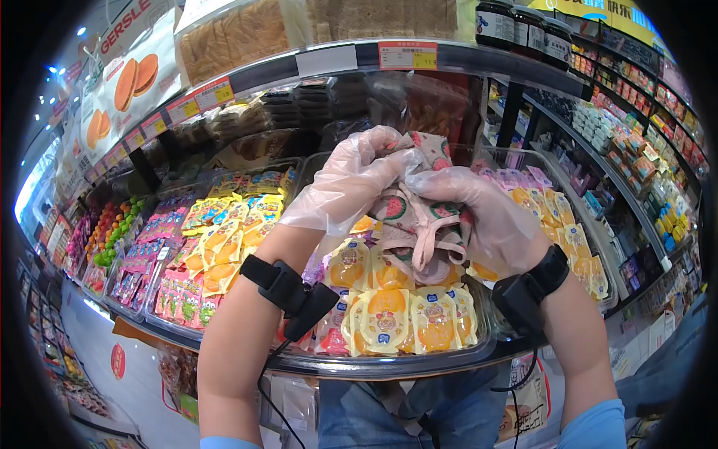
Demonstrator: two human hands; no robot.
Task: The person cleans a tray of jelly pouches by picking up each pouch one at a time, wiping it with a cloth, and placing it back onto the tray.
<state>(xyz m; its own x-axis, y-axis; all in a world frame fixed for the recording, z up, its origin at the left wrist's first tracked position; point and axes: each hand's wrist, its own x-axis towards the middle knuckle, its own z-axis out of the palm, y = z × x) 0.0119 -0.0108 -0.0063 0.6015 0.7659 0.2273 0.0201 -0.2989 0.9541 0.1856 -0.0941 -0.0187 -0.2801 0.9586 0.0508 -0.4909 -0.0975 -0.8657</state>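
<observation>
A greyish-pink cloth [437,232] with a red and green fruit print and a pale pink tie hangs bunched in the middle of the head view. My left hand [359,179], in a clear plastic glove, pinches its upper left part. From the right, my right hand [486,206], gloved the same way, grips the cloth with the thumb across its top. Its lower folds hang over yellow-orange snack packets [387,310] in a clear bin on the shelf. Black straps with small boxes and cables circle both wrists.
A shelf edge with a price tag [407,56] runs above my hands, bearing bagged bread [235,41] and dark jars [516,30]. Pink packets [183,292] fill the bin area on the left. Stocked shelves [628,150] stand along the right.
</observation>
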